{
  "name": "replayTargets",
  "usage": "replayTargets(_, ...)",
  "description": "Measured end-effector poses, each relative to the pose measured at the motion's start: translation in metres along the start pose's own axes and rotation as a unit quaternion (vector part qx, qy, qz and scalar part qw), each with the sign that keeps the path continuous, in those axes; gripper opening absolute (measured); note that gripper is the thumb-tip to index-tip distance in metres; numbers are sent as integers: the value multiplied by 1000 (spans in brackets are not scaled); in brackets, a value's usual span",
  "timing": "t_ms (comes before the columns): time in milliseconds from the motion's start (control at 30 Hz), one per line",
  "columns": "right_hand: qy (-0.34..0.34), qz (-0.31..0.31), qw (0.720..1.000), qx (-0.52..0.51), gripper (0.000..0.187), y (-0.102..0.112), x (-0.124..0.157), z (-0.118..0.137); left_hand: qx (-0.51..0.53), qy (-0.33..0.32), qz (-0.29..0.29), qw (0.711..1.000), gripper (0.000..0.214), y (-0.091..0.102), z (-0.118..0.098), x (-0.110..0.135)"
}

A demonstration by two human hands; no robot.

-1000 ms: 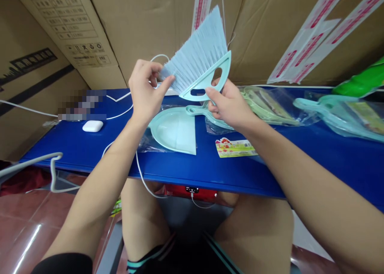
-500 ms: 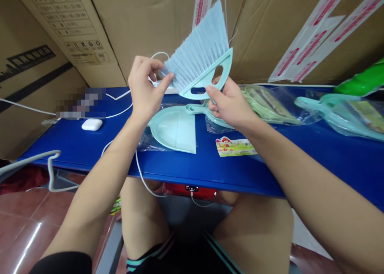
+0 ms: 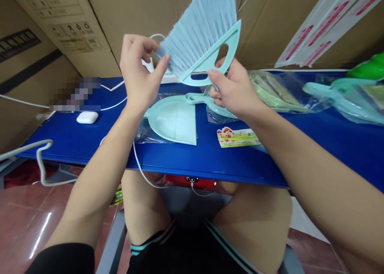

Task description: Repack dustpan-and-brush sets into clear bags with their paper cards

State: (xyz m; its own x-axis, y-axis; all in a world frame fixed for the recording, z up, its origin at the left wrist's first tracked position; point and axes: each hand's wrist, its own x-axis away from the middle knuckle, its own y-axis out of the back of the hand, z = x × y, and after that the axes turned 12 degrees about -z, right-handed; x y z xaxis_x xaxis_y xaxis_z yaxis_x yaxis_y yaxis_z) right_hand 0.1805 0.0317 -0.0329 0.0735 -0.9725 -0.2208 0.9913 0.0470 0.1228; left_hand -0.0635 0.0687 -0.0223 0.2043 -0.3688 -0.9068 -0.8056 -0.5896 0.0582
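Note:
My right hand (image 3: 229, 84) is closed round the pale blue-green handle of a small hand brush (image 3: 198, 34), thumb on the front beside the cut-outs. The brush is raised above the table, its light blue bristles fanning up and left. Thumb and fingers of my left hand (image 3: 144, 64) pinch the left corner of the bristles, where a see-through film seems to show. Below lies a pale blue-green dustpan (image 3: 172, 120) on clear plastic. Another blue-green piece with a looped handle (image 3: 195, 98) lies beside it, partly behind my right hand.
On the blue table (image 3: 180, 158) are a printed card (image 3: 237, 137), a bagged green dustpan set (image 3: 276, 92), a bagged blue-green set (image 3: 345, 94) and a white earphone case (image 3: 87, 117). White cables cross the left side. Cardboard boxes (image 3: 156, 14) stand behind.
Both hands and the brush have risen slightly in view, the brush shifting a little right and the left hand a little left. The camera view has tilted down slightly. Both grips stay the same.

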Motion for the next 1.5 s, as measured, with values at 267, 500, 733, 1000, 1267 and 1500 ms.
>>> replayTargets(267,38,17,999,8,52,6,-6,-12,-35,-16,-6,999,49,1,-8,2)
replayTargets(500,43,6,999,25,50,6,-5,-12,-13,-20,-7,1000,23,1,-11,3)
replayTargets(733,37,-10,999,10,28,2,-2,-7,-17,-18,-9,1000,20,1,-14,4)
replayTargets(1000,36,-40,998,15,19,-2,0,-3,-44,22,-18,999,24,3,-29,4)
replayTargets(1267,71,-25,997,17,48,1,-3,-11,-43,1,-15,999,22,3,-22,3)
replayTargets(1500,50,-48,997,27,30,-4,2,-5,-34,-56,-28,997,21,1,-9,3)
